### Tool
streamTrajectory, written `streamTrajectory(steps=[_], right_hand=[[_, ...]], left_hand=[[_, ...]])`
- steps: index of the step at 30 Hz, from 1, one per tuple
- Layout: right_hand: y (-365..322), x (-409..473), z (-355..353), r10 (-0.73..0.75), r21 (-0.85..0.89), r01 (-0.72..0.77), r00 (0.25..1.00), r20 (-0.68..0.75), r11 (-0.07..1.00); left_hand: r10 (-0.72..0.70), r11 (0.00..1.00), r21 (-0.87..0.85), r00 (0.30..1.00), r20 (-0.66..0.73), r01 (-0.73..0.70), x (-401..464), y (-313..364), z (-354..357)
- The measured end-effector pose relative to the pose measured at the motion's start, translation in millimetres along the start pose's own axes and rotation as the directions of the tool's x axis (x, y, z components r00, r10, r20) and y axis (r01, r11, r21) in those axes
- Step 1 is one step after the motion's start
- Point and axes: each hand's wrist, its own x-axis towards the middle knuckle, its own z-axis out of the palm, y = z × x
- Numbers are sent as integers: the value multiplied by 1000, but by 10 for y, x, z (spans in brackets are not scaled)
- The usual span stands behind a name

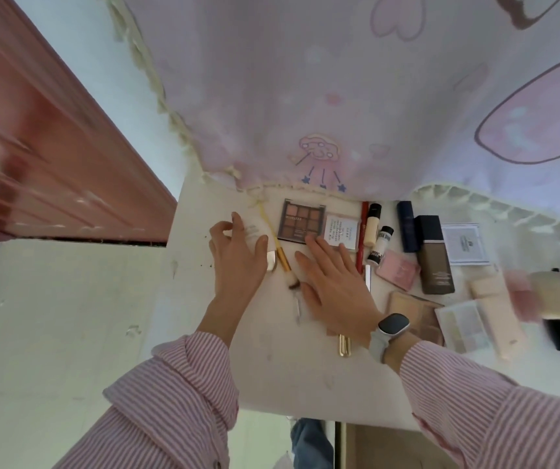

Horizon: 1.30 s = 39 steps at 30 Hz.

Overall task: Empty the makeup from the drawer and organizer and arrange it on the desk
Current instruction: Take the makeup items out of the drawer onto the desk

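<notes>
Arranging makeup along the back of a white desk (pixel 271 367), a person in a pink striped shirt is working both hands among the items laid out there. The left hand (pixel 238 262) is curling its fingers and thumb around a pale, rounded tube or compact (pixel 254 233) at the left end of the row, just beside a yellow-handled brush (pixel 280 250). The right hand (pixel 336 286) is lying flat, fingers straight and slightly spread, its fingertips touching the near edge of a brown eyeshadow palette (pixel 302 220) and a small white card-like packet (pixel 341 228). Further right, a red pencil (pixel 361 235), a cream tube (pixel 371 228), a pink compact (pixel 398 269) and a tall brown foundation bottle (pixel 436 255) are sitting close together. A printed curtain (pixel 339 96) is hanging over the back of the desk.

The drawer and organizer are not identifiable here. The crowding looks like the main risk: a sideways sweep of the right hand could nudge the brush or roll the pencil, and the left hand's item is sitting near the desk's left edge, where a loose grip might send it off.
</notes>
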Motion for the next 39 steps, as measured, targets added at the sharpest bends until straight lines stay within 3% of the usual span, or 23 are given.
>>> streamTrajectory(steps=[5,10,16,21,26,31,35,39], right_hand=[[15,7,-62,17,84,-21,999,48,996],[16,-214,-196,55,231,-33,995,-88,972],[168,-1125,-378,133,389,-18,953,-271,921],[502,-2324,-268,105,359,7,951,-291,933],[1034,-3657,41,176,296,-121,970,-167,948],[1641,-4876,293,256,157,-246,966,-46,957],[2094,-5337,395,228,-45,-228,974,-9,973],[2451,-5397,429,290,-114,-293,956,-46,949]], left_hand=[[27,997,70,999,-29,-25,-41,2,-31],[37,996,86,998,-44,-33,-354,22,-5],[265,960,131,952,-151,-247,-1322,87,292],[385,919,129,918,-94,-373,-2340,165,755],[400,905,125,914,74,-406,-3358,245,1332],[396,852,250,878,270,-461,-4139,335,1950],[361,713,420,808,467,-561,-4394,290,2279],[395,639,492,801,450,-591,-4345,262,2345]])
